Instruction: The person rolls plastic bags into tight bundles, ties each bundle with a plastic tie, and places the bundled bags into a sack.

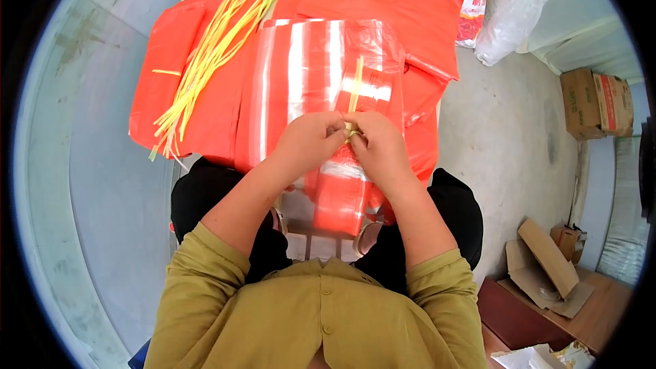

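A folded bundle of red plastic bags lies lengthwise under both hands, its near end hanging past the stack's front edge. A yellow strip sits across the bundle's narrowed middle, one end standing up beyond my fingers. My left hand pinches the strip from the left side, fingertips closed. Close against it, my right hand has thumb and finger closed on the same strip, a loop of it showing at the fingertips. Beneath lie flat red and clear-striped plastic bags. The palms and lower fingers are hidden.
A heap of loose yellow strips rests on the red bags at left. More red bags are piled at the back. White sacks stand on the floor behind. Cardboard boxes and an opened carton are at right.
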The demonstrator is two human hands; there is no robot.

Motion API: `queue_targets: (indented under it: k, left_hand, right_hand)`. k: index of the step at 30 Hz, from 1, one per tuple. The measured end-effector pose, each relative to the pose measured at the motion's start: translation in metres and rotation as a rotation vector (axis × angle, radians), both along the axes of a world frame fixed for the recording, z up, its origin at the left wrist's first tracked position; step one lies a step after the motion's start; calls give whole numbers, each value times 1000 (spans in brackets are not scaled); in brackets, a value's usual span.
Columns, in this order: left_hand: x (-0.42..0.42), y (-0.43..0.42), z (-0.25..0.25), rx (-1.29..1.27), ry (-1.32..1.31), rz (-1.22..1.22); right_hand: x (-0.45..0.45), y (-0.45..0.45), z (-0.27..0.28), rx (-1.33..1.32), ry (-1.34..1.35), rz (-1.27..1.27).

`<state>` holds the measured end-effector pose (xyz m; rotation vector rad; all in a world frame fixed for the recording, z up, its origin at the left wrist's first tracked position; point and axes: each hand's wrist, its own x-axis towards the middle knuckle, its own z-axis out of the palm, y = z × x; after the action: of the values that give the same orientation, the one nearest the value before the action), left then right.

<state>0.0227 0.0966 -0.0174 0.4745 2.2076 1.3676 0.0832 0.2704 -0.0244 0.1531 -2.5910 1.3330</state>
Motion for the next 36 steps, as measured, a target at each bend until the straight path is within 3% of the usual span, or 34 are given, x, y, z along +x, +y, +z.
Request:
queue_targets:
  k: [2, 8, 11, 14, 17, 20, 25, 26, 28, 32, 34, 36]
  left_hand:
    - [2, -1, 8, -35, 68, -44]
    - [1, -9, 8, -75, 204, -67]
    - [2, -10, 8, -79, 190, -28]
    - [0, -7, 12, -137, 140, -16]
    - [-2, -6, 12, -214, 162, -43]
    - [-3, -7, 5, -233, 275, -41]
    - [-9, -4, 13, -533, 489, -9]
    - [-7, -4, 12, -478, 578, 69]
    - [-1, -4, 7, -362, 756, 221]
    - [3, -20, 12, -208, 273, 78]
    - [11, -28, 15, -187, -18, -76]
    - [21, -32, 12, -145, -46, -84]
  right_hand:
    - [-1, 1, -3, 126, 176, 26]
    - [3, 4, 1, 140, 42, 14]
    - [6, -6, 22, -183, -323, -120]
    - [4, 7, 9, -534, -426, 36]
    - [5, 10, 25, -223, -388, 98]
    - [5, 13, 12, 99, -90, 154]
    - [18, 21, 17, 137, -59, 184]
    - [21, 25, 19, 167, -54, 212]
    - [33, 23, 25, 89, -123, 27]
    - [37, 24, 57, 15, -539, -148]
    - [40, 25, 43, 48, -486, -128]
    - [41, 24, 38, 20, -508, -113]
